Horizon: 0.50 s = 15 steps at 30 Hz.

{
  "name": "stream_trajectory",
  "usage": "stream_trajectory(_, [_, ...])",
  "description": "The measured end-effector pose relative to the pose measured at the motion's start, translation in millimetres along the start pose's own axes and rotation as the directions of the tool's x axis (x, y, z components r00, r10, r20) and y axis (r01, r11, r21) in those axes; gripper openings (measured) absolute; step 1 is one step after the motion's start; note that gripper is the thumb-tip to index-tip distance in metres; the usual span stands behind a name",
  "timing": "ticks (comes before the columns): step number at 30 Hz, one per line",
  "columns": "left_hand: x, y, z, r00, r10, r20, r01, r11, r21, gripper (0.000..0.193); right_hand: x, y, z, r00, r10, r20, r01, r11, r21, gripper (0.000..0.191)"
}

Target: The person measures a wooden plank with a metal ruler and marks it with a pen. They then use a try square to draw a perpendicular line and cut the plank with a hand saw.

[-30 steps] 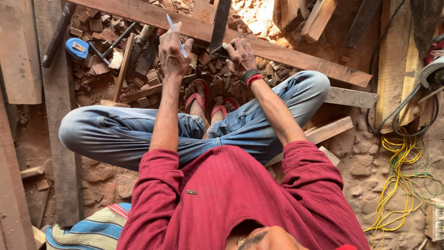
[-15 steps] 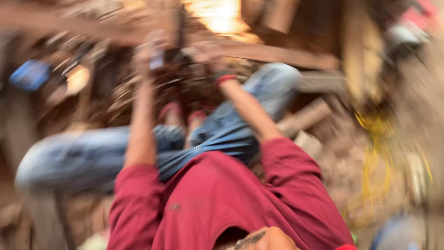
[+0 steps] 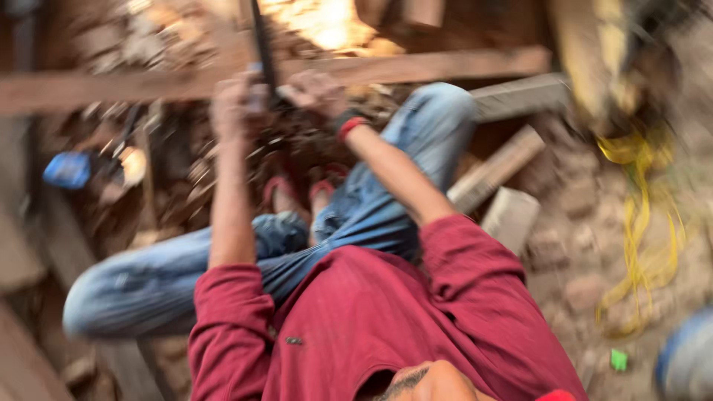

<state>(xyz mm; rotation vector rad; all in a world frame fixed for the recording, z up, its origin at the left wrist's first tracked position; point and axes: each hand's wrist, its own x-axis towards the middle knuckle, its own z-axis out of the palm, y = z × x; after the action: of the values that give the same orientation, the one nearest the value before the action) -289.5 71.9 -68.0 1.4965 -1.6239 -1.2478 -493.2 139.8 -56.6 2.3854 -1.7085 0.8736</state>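
The picture is blurred by motion. My left hand [image 3: 236, 108] is raised at a long wooden beam [image 3: 416, 67], closed around a thin pale-blue pen [image 3: 255, 87]. A dark flat metal bar [image 3: 261, 41] stands across the beam between my hands. My right hand [image 3: 316, 87], with a dark and red wristband [image 3: 347, 125], grips the bar's lower end against the beam. I sit with my legs in blue jeans [image 3: 371, 200] folded and red sandals [image 3: 278, 194] below my hands.
Wood offcuts and rubble lie under the beam. A blue tape measure [image 3: 68, 169] sits at the left. Short timber blocks [image 3: 496, 172] lie to the right of my knee. Yellow cable [image 3: 637, 223] loops over the stone floor at the right.
The view has swung and blurred, so the beam now runs nearly level and higher in the picture. Both hands have stayed at the beam with the pen and bar.
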Motion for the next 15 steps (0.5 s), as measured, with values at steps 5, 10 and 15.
stream_trajectory(5, [-47,13,-23,0.945,0.193,0.263,-0.324,0.648,0.689,0.026,-6,13,11,0.975,-0.097,0.201,0.099,0.995,0.001,0.057])
stream_trajectory(10, [-63,7,-44,0.966,0.015,0.258,-0.196,0.695,0.692,0.031,-5,10,17,0.946,-0.034,0.322,0.054,0.997,-0.054,0.056])
stream_trajectory(15, [-69,-10,-60,0.957,-0.152,0.245,-0.088,0.656,0.750,0.029,-9,10,25,0.943,-0.036,0.330,0.078,0.991,-0.113,0.050])
